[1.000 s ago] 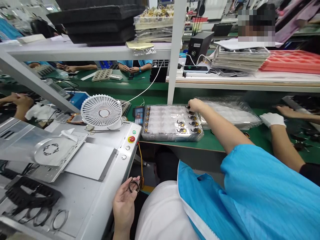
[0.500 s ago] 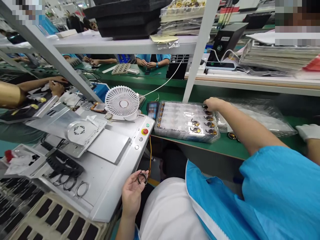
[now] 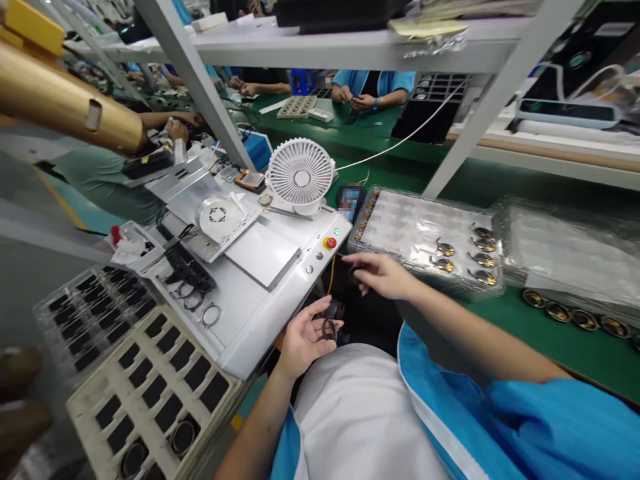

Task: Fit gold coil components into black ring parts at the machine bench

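My left hand (image 3: 306,337) is turned palm up in front of my body, its thumb and fingers around a thin black ring (image 3: 329,329). Just above and to the right, my right hand (image 3: 380,275) pinches a small dark part (image 3: 356,269), partly covered by the fingers and blurred. Behind that hand lies a clear plastic tray (image 3: 425,283) with a white liner. Small round parts (image 3: 444,265) with gold-coloured faces and black tails sit in its pockets.
A white machine (image 3: 270,320) with a red emergency button (image 3: 329,243) stands to the left, a white fan (image 3: 301,175) at its back. Loose rings (image 3: 211,314) lie on it. A beige tray (image 3: 145,407) is at lower left. A metal post (image 3: 465,133) rises behind the plastic tray.
My right hand has come back from the plastic tray's far right corner with a small dark part, close to my left hand. My left hand still holds the ring. The view has shifted leftward.
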A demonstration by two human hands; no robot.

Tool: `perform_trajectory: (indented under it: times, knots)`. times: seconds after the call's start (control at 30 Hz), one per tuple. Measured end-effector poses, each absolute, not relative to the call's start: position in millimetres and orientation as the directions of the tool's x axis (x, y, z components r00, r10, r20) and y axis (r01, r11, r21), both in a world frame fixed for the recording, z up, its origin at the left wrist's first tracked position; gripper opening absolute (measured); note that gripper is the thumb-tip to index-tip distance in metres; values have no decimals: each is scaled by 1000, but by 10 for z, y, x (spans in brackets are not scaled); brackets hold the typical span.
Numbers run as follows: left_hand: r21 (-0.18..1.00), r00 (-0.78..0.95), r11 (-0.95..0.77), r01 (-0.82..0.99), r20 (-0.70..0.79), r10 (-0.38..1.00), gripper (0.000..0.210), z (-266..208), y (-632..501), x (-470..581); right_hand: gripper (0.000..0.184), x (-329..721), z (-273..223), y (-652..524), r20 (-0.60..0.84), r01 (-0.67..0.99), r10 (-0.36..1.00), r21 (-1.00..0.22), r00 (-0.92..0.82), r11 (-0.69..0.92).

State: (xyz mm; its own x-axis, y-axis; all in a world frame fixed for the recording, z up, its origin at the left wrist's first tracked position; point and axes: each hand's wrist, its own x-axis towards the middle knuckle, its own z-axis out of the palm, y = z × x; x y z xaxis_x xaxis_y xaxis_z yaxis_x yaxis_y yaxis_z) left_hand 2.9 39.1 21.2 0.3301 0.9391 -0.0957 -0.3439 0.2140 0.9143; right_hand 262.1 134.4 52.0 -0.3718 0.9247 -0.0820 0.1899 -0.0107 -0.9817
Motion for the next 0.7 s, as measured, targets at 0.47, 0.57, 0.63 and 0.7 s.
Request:
perform_trajectory:
  times: [0.47, 0.57, 0.63, 0.7]
  knots:
    - [913, 219, 211, -348, -140, 966, 97, 262, 263, -279, 25, 1782, 364, 1197, 405, 135, 728, -819, -553, 558]
    - [890, 227, 237, -389, -157, 961, 96, 251, 271, -305, 20, 1765, 365, 1187, 391, 94, 738, -849, -551, 520]
    - [874, 245, 259, -410, -168, 955, 92, 249, 280, -312, 16, 1748, 373, 1169, 379, 85, 761, -867, -526, 491]
    - [869, 251, 274, -412, -181, 951, 88, 251, 290, -308, 14, 1733, 400, 1157, 364, 106, 766, -868, -530, 485]
